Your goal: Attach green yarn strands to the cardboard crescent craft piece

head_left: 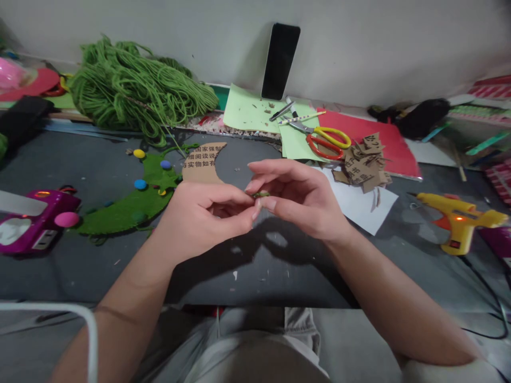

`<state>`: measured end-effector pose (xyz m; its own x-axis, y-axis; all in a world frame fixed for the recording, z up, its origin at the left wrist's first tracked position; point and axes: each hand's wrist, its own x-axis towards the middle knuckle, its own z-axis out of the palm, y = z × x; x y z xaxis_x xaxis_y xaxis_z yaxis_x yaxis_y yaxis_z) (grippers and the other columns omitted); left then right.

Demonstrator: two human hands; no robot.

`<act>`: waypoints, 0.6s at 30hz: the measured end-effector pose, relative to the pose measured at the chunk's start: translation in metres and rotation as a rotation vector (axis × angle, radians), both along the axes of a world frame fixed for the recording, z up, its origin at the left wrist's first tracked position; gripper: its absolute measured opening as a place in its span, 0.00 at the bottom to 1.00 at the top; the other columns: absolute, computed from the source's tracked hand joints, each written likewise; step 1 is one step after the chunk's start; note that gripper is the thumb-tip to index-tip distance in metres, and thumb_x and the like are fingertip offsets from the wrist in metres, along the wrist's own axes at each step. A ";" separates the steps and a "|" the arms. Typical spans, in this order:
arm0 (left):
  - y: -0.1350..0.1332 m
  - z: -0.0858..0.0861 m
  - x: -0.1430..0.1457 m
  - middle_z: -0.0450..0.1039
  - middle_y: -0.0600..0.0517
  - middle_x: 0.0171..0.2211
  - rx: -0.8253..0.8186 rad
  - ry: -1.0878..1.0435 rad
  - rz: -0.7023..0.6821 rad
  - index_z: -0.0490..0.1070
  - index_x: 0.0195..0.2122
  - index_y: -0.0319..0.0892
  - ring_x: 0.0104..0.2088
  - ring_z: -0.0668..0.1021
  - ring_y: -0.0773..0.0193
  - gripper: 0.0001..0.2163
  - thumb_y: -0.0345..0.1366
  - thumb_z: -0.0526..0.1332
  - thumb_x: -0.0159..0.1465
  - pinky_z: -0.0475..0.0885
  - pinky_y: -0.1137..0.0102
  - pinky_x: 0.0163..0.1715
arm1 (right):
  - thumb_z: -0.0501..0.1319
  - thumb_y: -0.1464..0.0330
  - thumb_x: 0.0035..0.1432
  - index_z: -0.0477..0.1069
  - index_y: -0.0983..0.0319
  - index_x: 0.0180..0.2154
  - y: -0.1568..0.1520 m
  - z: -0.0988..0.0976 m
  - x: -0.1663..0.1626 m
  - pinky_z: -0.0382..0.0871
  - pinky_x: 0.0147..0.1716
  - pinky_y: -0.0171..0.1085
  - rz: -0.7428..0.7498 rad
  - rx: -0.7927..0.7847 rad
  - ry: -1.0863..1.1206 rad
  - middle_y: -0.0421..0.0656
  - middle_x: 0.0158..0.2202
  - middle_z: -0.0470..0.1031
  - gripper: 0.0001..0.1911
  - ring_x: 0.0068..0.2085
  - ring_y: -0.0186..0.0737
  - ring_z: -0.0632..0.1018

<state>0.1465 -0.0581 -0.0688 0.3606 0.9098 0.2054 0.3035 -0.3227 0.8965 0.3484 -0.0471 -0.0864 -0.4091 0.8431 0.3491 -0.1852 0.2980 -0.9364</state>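
Note:
My left hand (207, 215) and my right hand (297, 197) meet above the dark grey table (99, 266), fingertips pinched together on a small green piece (261, 194). Both hands are closed around it; the piece is mostly hidden and too small to name. Just behind the hands lies a curved cardboard crescent (203, 162), partly covered in green yarn and dotted with coloured pompoms (140, 184).
A big tangle of green yarn (136, 90) sits at the back left. Scissors with yellow and red handles (325, 141) lie on green paper, next to cardboard scraps (365, 162). A yellow glue gun (459, 218) rests at the right, a purple device (32, 221) at the left. A phone (280, 61) leans on the wall.

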 end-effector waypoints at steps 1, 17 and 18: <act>0.000 0.000 0.000 0.82 0.53 0.25 -0.001 0.000 0.001 0.82 0.31 0.44 0.25 0.81 0.64 0.04 0.38 0.70 0.60 0.75 0.75 0.24 | 0.69 0.61 0.61 0.74 0.60 0.56 0.000 0.000 0.000 0.81 0.42 0.39 -0.002 -0.001 -0.004 0.46 0.46 0.81 0.22 0.42 0.39 0.82; -0.001 -0.001 0.000 0.80 0.55 0.23 -0.011 -0.026 0.022 0.82 0.30 0.44 0.22 0.77 0.68 0.04 0.37 0.70 0.60 0.74 0.76 0.23 | 0.66 0.61 0.64 0.73 0.59 0.57 0.001 -0.002 0.002 0.80 0.43 0.39 0.028 0.038 0.018 0.45 0.44 0.80 0.21 0.42 0.39 0.81; -0.001 -0.001 0.000 0.80 0.55 0.24 -0.009 -0.028 0.019 0.82 0.30 0.44 0.22 0.77 0.68 0.04 0.37 0.70 0.60 0.74 0.76 0.23 | 0.66 0.62 0.64 0.74 0.59 0.56 0.001 -0.002 0.002 0.80 0.42 0.39 0.028 0.037 0.027 0.45 0.44 0.80 0.21 0.42 0.38 0.81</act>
